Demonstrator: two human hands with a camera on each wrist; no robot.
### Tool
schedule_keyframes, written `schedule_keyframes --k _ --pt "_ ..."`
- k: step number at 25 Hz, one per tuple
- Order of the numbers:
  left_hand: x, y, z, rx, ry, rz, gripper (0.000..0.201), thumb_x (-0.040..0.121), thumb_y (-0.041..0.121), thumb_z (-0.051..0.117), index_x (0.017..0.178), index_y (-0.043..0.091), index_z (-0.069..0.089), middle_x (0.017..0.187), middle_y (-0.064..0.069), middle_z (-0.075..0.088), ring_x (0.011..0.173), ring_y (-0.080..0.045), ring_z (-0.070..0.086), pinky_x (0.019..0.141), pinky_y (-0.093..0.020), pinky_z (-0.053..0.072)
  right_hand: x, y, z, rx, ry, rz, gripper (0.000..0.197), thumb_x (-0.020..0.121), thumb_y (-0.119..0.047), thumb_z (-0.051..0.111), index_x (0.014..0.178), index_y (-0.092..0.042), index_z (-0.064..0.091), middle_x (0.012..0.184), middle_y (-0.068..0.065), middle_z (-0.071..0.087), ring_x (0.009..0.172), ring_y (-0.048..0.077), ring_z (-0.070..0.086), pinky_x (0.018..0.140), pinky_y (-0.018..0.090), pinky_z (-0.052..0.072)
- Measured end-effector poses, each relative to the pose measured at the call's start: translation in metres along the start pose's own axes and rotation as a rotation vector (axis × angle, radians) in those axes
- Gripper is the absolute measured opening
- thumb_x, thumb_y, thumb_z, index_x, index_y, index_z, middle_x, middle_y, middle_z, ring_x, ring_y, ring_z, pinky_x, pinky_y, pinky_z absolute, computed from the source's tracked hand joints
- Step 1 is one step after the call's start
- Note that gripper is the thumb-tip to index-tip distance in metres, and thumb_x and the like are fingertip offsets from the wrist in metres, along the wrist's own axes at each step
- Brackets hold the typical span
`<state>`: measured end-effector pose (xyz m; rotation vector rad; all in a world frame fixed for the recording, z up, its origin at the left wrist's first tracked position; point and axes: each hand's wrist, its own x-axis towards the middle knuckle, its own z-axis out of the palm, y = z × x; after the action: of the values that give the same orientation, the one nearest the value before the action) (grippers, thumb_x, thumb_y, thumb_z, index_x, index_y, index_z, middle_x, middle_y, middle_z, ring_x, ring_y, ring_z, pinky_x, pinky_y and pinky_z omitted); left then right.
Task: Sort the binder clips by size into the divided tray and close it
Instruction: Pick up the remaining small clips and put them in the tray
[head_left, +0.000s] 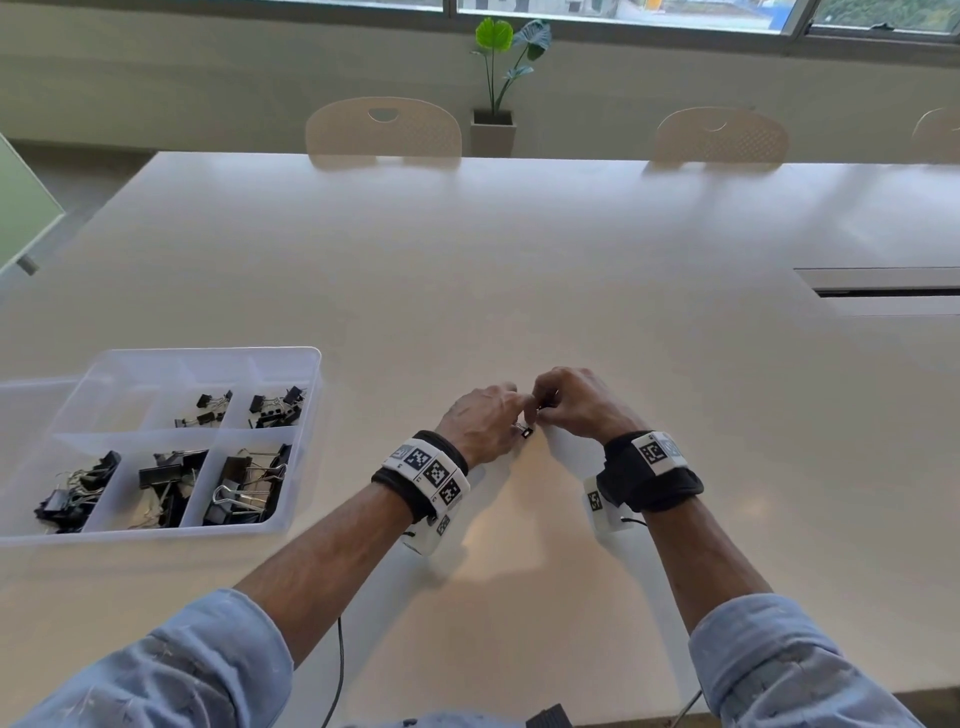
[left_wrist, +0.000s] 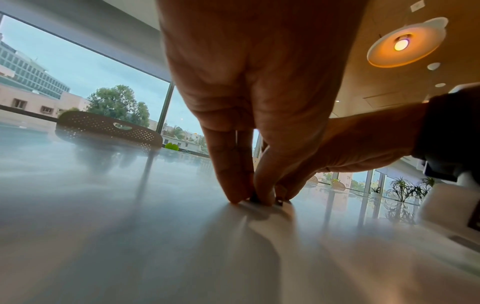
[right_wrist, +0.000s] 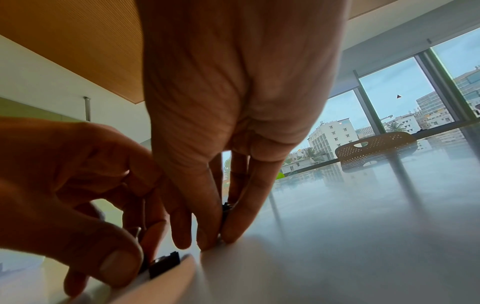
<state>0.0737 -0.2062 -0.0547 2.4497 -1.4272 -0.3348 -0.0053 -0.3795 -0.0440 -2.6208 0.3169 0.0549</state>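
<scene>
My two hands meet at the middle of the white table (head_left: 571, 270). My left hand (head_left: 521, 422) pinches a small black binder clip (head_left: 525, 432) against the table top; the right wrist view shows that clip (right_wrist: 165, 265) beside the left thumb. Just to its right, my right hand (head_left: 543, 406) pinches another small black clip (right_wrist: 226, 206) between its fingertips, mostly hidden by them. In the left wrist view my left hand (left_wrist: 250, 198) touches the table with its fingertips pressed together. The clear divided tray (head_left: 310, 364) stands at the left, with black clips in five compartments.
The tray's clear lid (head_left: 26, 410) lies open on its left side. Chairs (head_left: 383, 127) and a potted plant (head_left: 493, 124) stand beyond the far table edge. A cable slot (head_left: 883, 293) is set into the table at the right.
</scene>
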Motion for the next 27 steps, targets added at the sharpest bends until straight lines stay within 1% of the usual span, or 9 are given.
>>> schedule_keyframes --k 2,4,6,9,11,15,19,23,27 --pt "0.002 0.002 -0.001 0.007 -0.013 0.022 0.022 0.093 0.022 0.067 0.113 0.028 0.072 0.105 -0.001 0.061 0.087 -0.028 0.069 0.077 -0.041 0.058 0.0 0.001 0.0 0.003 0.0 0.005 0.006 0.079 -0.02 0.083 0.08 -0.022 0.078 0.084 -0.003 0.07 0.08 0.018 0.064 0.067 0.029 0.048" --pt "0.002 0.004 -0.002 0.011 -0.012 0.039 0.019 0.094 0.028 0.068 0.112 0.026 0.072 0.106 -0.002 0.062 0.087 -0.028 0.069 0.078 -0.041 0.058 0.001 0.003 0.0 0.014 0.001 0.007 0.005 0.079 -0.02 0.083 0.081 -0.021 0.079 0.083 -0.003 0.07 0.079 0.018 0.065 0.064 0.027 0.046" --pt "0.002 0.005 -0.002 0.011 -0.007 0.055 0.016 0.095 0.028 0.068 0.109 0.023 0.073 0.105 -0.002 0.064 0.087 -0.028 0.069 0.077 -0.041 0.058 0.001 0.004 0.0 0.025 0.003 0.011 0.005 0.079 -0.02 0.082 0.083 -0.02 0.079 0.082 -0.003 0.071 0.079 0.017 0.065 0.063 0.026 0.047" --pt "0.003 0.009 -0.003 0.003 -0.01 0.085 0.01 0.091 0.019 0.07 0.101 0.018 0.073 0.103 -0.001 0.066 0.087 -0.027 0.068 0.075 -0.039 0.056 -0.001 0.005 -0.001 0.027 -0.002 -0.004 0.004 0.08 -0.021 0.081 0.082 -0.021 0.078 0.082 -0.004 0.071 0.079 0.018 0.066 0.067 0.034 0.052" --pt "0.004 0.008 -0.003 -0.025 -0.011 0.079 0.012 0.087 0.013 0.072 0.098 0.017 0.072 0.103 -0.001 0.067 0.088 -0.025 0.068 0.077 -0.037 0.055 -0.001 0.005 -0.002 0.021 -0.002 -0.02 0.004 0.08 -0.018 0.079 0.082 -0.021 0.077 0.082 -0.004 0.07 0.079 0.018 0.066 0.069 0.037 0.055" --pt "0.0 0.007 -0.006 -0.053 -0.002 0.032 0.015 0.086 0.011 0.076 0.1 0.015 0.073 0.103 -0.002 0.067 0.09 -0.022 0.067 0.078 -0.03 0.053 -0.002 0.005 -0.003 -0.012 0.007 -0.031 0.015 0.085 -0.01 0.073 0.091 -0.019 0.083 0.089 -0.005 0.071 0.083 0.017 0.066 0.075 0.034 0.056" --pt "-0.014 -0.002 -0.014 -0.071 0.027 -0.037 0.015 0.087 0.008 0.08 0.1 0.015 0.074 0.101 0.0 0.07 0.088 -0.018 0.069 0.079 -0.028 0.055 0.002 -0.002 -0.003 0.015 0.027 -0.034 0.012 0.088 -0.012 0.079 0.093 -0.021 0.085 0.093 -0.005 0.072 0.086 0.017 0.067 0.079 0.034 0.056" --pt "-0.042 -0.018 -0.023 -0.117 0.086 -0.116 0.021 0.085 0.004 0.076 0.1 0.019 0.077 0.094 0.003 0.075 0.085 -0.016 0.071 0.079 -0.03 0.058 0.009 -0.028 0.004 0.056 0.037 -0.026 0.012 0.087 -0.011 0.08 0.091 -0.022 0.085 0.096 -0.003 0.071 0.087 0.017 0.068 0.079 0.034 0.057" --pt "-0.076 -0.039 -0.034 -0.163 0.16 -0.097 0.025 0.083 0.004 0.073 0.1 0.02 0.08 0.092 0.003 0.077 0.082 -0.014 0.073 0.078 -0.027 0.06 0.011 -0.077 0.022 0.034 0.006 -0.023 0.013 0.087 -0.009 0.079 0.092 -0.02 0.085 0.089 -0.006 0.076 0.084 0.013 0.072 0.074 0.028 0.057"
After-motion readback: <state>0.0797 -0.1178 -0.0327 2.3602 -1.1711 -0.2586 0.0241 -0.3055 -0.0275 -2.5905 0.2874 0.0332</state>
